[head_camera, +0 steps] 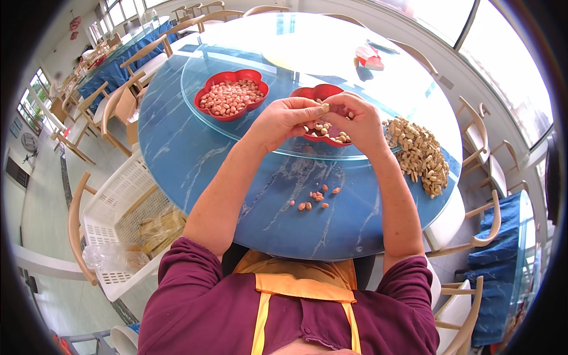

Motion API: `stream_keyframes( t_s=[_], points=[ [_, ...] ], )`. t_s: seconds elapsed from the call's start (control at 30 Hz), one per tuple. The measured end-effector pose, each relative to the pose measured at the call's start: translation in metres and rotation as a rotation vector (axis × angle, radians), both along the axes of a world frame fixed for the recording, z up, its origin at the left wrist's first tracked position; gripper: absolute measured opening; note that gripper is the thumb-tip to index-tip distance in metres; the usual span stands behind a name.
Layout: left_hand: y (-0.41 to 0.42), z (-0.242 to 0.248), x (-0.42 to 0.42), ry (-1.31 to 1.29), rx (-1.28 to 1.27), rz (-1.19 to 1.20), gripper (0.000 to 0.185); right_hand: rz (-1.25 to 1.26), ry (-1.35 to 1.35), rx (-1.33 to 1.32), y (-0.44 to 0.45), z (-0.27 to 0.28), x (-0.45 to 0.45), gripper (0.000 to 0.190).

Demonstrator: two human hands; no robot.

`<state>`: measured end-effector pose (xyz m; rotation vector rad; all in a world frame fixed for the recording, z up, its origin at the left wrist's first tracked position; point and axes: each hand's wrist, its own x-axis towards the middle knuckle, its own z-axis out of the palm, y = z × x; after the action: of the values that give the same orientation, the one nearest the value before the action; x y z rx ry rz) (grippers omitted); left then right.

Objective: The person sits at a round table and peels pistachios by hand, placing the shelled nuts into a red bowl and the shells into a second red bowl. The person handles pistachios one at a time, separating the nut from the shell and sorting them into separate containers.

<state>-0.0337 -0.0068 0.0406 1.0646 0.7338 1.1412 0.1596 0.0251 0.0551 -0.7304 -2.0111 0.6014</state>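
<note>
My left hand [286, 117] and my right hand [359, 120] meet over a red flower-shaped bowl [323, 90]. Between the fingertips of both is a small pale peanut in its shell [325, 107]. Beneath them, partly hidden by the hands, the bowl holds pale peanut pieces [323, 129]; whether these are whole pods or broken shells I cannot tell. A second red bowl [228, 118], left of my hands, is filled with pink shelled kernels [230, 97]. Beyond my right wrist lies a heap of unshelled peanuts [419, 155].
Both bowls stand on a glass turntable [195, 84] on a round blue marbled table [177, 168]. Several loose kernels [317, 195] lie near its front. A red-and-white packet [369, 57] is farther back. A white plastic crate [106, 199] stands left, and wooden chairs [481, 239] surround the table.
</note>
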Motion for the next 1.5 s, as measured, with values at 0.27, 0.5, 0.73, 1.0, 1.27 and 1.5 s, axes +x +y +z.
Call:
stream_keyframes(
  t_s=[0.27,0.5,0.73,1.0,1.27,1.5],
  points=[
    [0.002,-0.002,-0.006,-0.087,-0.108,-0.124,0.026,0.08,0.092,-0.084,-0.001,-0.002,0.001,0.017],
    [0.008,-0.011,-0.006,-0.086,-0.036,-0.138,0.025,0.085,0.036,0.036,-0.008,0.002,-0.007,0.015],
    [-0.002,-0.009,0.012,0.678,0.616,0.307,0.061,0.055,-0.095,0.037,-0.006,0.0,-0.003,0.019],
    [0.0,-0.016,0.016,0.903,0.966,0.612,0.066,0.043,-0.134,-0.042,-0.013,0.0,-0.009,0.02],
    [0.004,-0.02,0.015,0.523,0.572,0.235,0.059,0.067,-0.101,-0.162,-0.019,0.007,-0.011,0.013],
    [0.001,-0.009,0.008,0.273,0.052,-0.196,0.044,0.055,-0.17,-0.084,-0.02,-0.001,0.005,0.01]
  ],
)
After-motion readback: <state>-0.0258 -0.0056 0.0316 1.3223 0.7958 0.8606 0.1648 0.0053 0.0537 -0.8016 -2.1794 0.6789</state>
